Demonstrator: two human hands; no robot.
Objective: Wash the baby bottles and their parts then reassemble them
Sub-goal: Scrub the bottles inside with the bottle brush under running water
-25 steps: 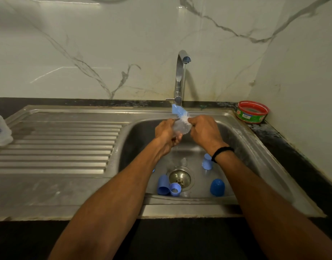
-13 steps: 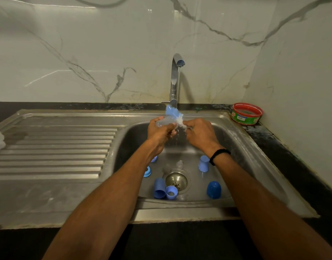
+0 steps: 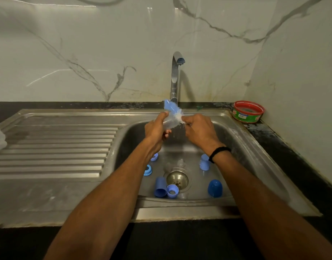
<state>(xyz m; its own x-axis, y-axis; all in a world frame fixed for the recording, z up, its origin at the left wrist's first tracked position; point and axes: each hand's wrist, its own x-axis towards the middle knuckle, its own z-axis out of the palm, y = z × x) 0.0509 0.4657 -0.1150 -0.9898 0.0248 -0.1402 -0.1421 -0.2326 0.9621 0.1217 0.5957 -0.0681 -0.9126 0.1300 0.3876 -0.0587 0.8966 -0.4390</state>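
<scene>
The clear bottle has left the gap between both grips and now lies slanted in the left grip; the right grip with the brush has drawn slightly away.

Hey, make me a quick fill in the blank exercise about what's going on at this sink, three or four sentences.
1. The left hand grips a clear bottle while the right hand holds a bristly ____.
2. The loose caps lying in the sink basin are all ____.
3. The red-rimmed tub stands to the ____ of the faucet.
4. The band on the right wrist is ____.
Missing words: brush, blue, right, black.
</scene>
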